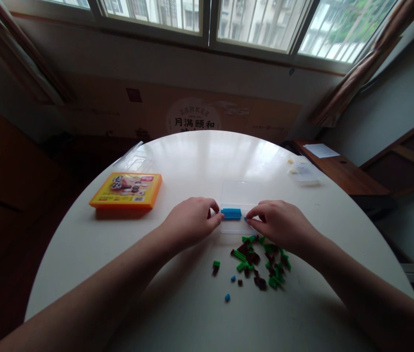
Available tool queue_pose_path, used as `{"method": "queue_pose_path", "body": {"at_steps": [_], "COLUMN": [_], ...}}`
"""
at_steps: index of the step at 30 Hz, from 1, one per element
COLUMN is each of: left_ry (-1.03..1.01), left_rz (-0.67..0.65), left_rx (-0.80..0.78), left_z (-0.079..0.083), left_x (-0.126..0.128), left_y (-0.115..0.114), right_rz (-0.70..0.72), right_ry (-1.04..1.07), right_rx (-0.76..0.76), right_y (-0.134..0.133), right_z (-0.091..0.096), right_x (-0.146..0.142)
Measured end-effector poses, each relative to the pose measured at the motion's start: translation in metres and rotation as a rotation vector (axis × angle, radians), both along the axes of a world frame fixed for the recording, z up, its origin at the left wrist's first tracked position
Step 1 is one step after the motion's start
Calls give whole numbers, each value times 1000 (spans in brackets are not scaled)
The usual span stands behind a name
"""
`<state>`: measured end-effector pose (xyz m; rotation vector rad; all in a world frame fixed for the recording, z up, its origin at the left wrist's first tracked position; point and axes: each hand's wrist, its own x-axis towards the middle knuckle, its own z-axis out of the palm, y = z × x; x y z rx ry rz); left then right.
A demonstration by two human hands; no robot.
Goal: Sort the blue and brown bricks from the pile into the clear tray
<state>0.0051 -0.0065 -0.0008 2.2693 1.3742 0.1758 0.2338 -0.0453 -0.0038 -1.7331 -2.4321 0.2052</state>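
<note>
A row of small blue bricks sits on a clear plastic baseplate in the middle of the round white table. My left hand pinches the left end of the blue row. My right hand is curled at the row's right end, thumb and forefinger pinched on a tiny blue piece. Just below my right hand lies a heap of loose green and brown bricks, with a few stray blue and green ones nearer to me.
An orange box lies on the table at the left, a clear lid behind it. A small clear bag or tray sits at the far right edge. Beyond are a wooden bench, windows and curtains.
</note>
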Motion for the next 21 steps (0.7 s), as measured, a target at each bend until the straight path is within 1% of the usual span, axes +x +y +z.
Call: {"method": "queue_pose_path", "body": {"at_steps": [10,21], "left_ry": [-1,0], "left_rz": [0,0], "left_rx": [-3,4], "left_z": [0,0], "left_x": [0,0], "left_y": [0,-1], "right_rz": [-13,-32], "right_ry": [-7,-7], "right_rx": [-13,30], "right_y": [1,3], "right_z": [1,-2], "right_x": [-5,-9]}}
